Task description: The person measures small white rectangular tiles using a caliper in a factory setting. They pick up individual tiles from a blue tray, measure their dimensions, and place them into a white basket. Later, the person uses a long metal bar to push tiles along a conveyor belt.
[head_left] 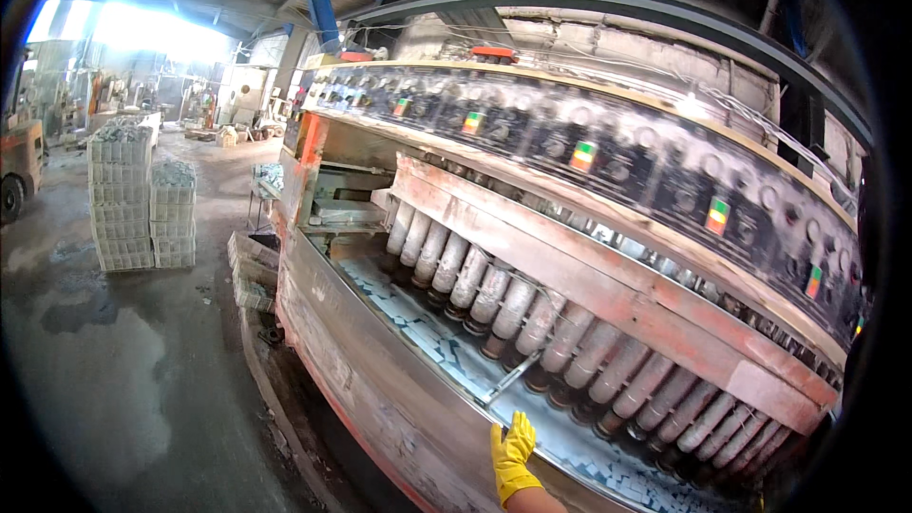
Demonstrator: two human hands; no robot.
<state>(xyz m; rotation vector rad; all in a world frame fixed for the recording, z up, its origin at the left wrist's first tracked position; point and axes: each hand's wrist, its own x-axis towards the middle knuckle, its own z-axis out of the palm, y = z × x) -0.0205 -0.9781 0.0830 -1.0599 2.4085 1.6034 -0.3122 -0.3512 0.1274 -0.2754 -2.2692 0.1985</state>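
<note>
Right hand: in a yellow glove (pixel 514 454), at the near wall (pixel 399 361) of the machine; whether it touches the top edge or sits just above it, I cannot tell.
Fingers: close together and fairly straight, thumb apart from them; nothing shows pinched, though the side away from the camera is hidden.
Left hand: outside the picture, so its fingers cannot be told.
Tiles: small, pale blue-grey, strewn over the bed just past the wall (pixel 432 337), running beneath the row of heads; some lie just beyond the glove.
Rod: a thin metal bar (pixel 511 382) slants over the tiles, its lower end near the glove, its upper end by the heads.
Heads: thick grey cylinders (pixel 513 306) in a long row under a pinkish beam (pixel 608 275).
Panel: dark, dusty, with coloured switches (pixel 532 138), above the beam.
Crates: tall stacks (pixel 122 195) to the left, well apart from the machine.
Step at the bed: it looks like watching over the tiles, the hand at the edge rather than among them.
Reach over the wall: any such move would call for staying clear of the heads and rod, with the fingers low over the tiles.
</note>
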